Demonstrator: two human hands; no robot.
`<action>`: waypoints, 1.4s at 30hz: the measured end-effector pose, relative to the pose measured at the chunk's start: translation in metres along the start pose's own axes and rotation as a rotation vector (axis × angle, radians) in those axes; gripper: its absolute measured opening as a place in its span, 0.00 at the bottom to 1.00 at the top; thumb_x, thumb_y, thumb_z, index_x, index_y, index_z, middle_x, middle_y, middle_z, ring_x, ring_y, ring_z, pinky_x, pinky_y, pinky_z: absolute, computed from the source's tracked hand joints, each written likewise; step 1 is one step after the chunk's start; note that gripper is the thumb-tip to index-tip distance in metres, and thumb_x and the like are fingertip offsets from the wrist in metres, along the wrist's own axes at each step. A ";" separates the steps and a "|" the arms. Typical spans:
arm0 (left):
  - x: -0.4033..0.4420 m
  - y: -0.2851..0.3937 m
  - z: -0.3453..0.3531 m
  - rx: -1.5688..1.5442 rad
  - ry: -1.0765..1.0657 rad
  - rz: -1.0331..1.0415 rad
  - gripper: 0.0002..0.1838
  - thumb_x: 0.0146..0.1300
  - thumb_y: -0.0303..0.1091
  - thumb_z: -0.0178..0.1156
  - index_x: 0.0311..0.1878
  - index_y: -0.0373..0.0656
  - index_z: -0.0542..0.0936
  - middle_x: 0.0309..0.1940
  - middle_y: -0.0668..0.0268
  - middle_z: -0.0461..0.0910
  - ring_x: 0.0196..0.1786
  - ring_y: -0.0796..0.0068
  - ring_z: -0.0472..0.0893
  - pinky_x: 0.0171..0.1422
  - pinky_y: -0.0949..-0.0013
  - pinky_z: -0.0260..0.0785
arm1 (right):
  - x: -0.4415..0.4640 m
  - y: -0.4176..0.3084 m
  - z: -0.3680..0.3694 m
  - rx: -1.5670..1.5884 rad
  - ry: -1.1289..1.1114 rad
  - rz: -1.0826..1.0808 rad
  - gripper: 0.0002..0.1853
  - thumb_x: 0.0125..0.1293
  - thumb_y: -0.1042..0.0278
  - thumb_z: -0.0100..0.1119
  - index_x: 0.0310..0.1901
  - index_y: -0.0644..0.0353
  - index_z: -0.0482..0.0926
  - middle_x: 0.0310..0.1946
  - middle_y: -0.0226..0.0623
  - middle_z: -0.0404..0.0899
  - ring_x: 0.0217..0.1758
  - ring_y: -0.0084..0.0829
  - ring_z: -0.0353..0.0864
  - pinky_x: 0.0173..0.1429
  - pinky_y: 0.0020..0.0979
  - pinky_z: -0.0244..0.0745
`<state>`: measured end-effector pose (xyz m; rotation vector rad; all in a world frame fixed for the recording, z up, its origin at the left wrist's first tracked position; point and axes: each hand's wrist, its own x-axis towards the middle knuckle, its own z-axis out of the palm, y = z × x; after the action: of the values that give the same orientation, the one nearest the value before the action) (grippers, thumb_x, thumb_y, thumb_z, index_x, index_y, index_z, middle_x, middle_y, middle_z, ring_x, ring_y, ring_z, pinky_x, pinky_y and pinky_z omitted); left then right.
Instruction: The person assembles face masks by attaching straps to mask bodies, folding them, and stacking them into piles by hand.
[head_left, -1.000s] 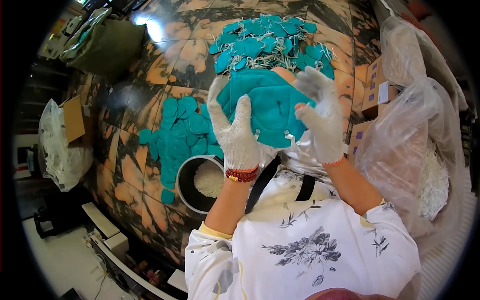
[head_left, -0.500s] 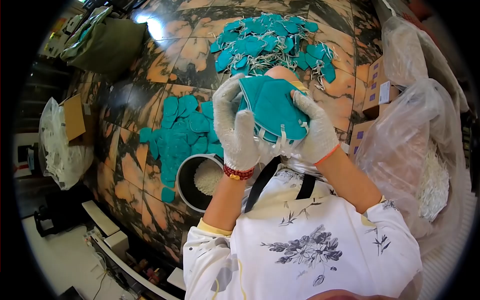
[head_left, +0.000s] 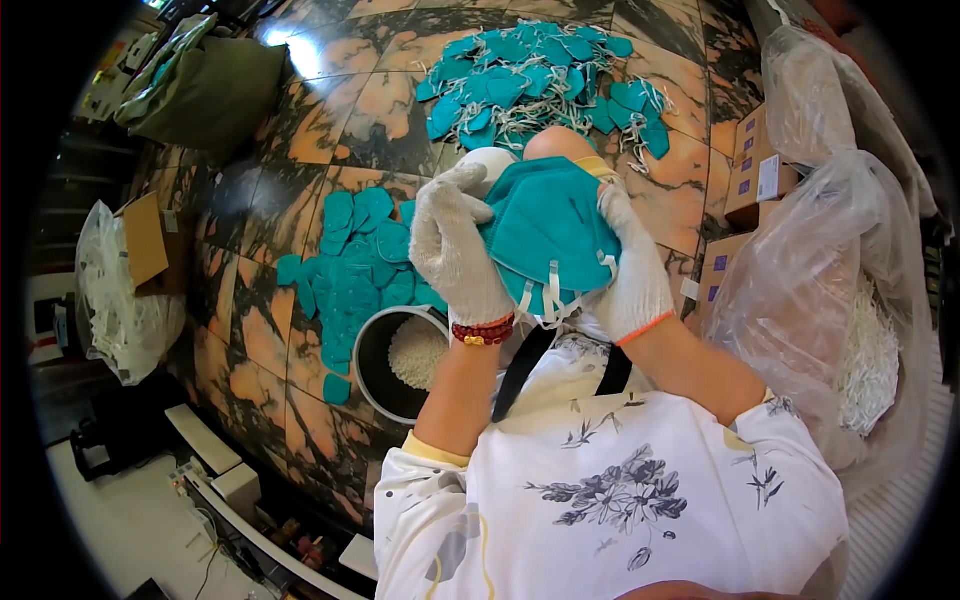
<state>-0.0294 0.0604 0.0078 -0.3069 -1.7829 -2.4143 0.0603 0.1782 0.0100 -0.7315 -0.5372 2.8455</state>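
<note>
A small stack of teal face masks [head_left: 553, 225] with white straps is held in front of my lap. My right hand [head_left: 637, 265], in a white knit glove, grips the stack's right edge with the thumb on top; its other fingers are hidden underneath. On the left, my gloved left hand [head_left: 455, 240] has its fingers bent in, their tips against the masks' left edge. Below my left hand stands a round grey pot [head_left: 372, 372] of small white pieces [head_left: 418, 352]. Flat teal mask pieces [head_left: 350, 285] lie spread on the floor beside it.
A heap of teal masks with white straps [head_left: 520, 85] lies on the marbled tile floor [head_left: 290, 200] ahead. Cardboard boxes [head_left: 755, 165] and a clear plastic bag of white strips [head_left: 868, 370] stand at right. A dark green sack [head_left: 205, 90] and an open box [head_left: 150, 245] are at left.
My left hand has shifted left, and its fingers have bent in at the masks' edge. The stack now lies flatter and more upright in view, with my right hand still gripping it.
</note>
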 end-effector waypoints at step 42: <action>-0.002 -0.007 0.015 -0.579 -0.118 -0.716 0.20 0.73 0.39 0.57 0.63 0.40 0.74 0.57 0.57 0.81 0.57 0.61 0.82 0.63 0.57 0.79 | 0.053 -0.038 0.025 -0.686 -0.020 -0.888 0.24 0.81 0.56 0.43 0.34 0.65 0.80 0.38 0.41 0.84 0.43 0.31 0.82 0.54 0.33 0.75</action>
<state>-0.0272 0.0770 0.0050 0.1936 -1.3271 -3.4624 0.0044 0.2184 0.0221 -0.3751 -1.4387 1.8239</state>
